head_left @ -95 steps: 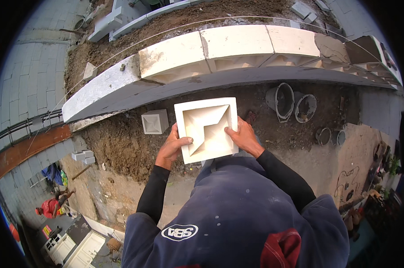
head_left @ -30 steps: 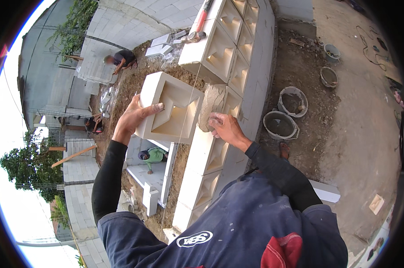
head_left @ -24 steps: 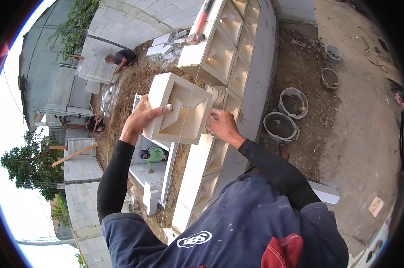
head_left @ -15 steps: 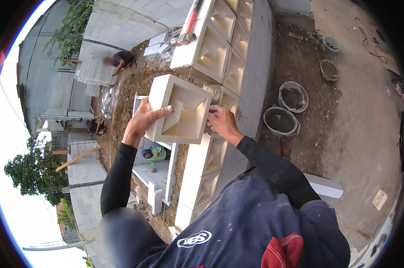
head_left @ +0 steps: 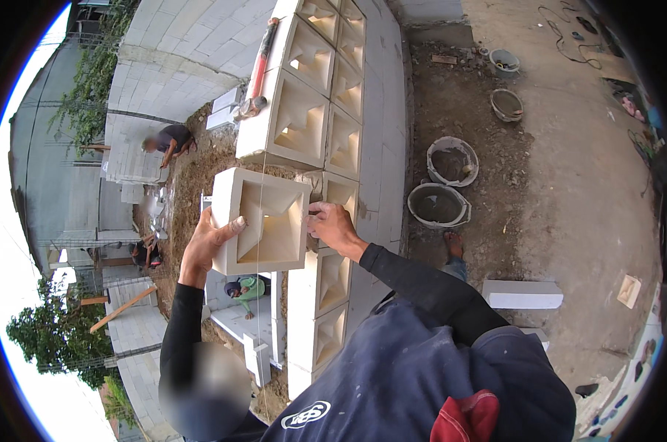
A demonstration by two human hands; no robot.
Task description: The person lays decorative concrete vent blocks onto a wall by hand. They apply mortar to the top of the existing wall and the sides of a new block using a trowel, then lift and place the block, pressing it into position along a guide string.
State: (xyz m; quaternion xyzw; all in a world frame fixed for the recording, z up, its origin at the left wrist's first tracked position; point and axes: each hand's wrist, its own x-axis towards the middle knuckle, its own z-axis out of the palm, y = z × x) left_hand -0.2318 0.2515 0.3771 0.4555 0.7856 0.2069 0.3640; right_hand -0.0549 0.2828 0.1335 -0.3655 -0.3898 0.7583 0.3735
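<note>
My left hand (head_left: 219, 232) grips a cream hollow block (head_left: 228, 219) with a recessed angular pattern, held upright at the edge of a low wall of similar patterned blocks (head_left: 335, 278). A grey mortar bed (head_left: 311, 183) lies in the gap in the wall, partly hidden behind the held block. My right hand (head_left: 327, 228) has its fingers bent in at the block's right edge, by the mortar; what they pinch, if anything, is hidden. A thin string (head_left: 261, 173) crosses the block. A hammer (head_left: 264, 55) with a red handle rests on the wall farther along.
Buckets of grey mortar (head_left: 436, 202) stand on the dirt at right, near loose white blocks (head_left: 522, 295) and cables (head_left: 569, 51). Co-workers crouch beyond the wall: one in dark clothing (head_left: 173, 140), one in green (head_left: 251, 291), another (head_left: 145, 252) farther left.
Earlier both hands held the block low before my body; the view has since turned along the wall. The block has moved rightward over the mortar, with my right hand at its edge.
</note>
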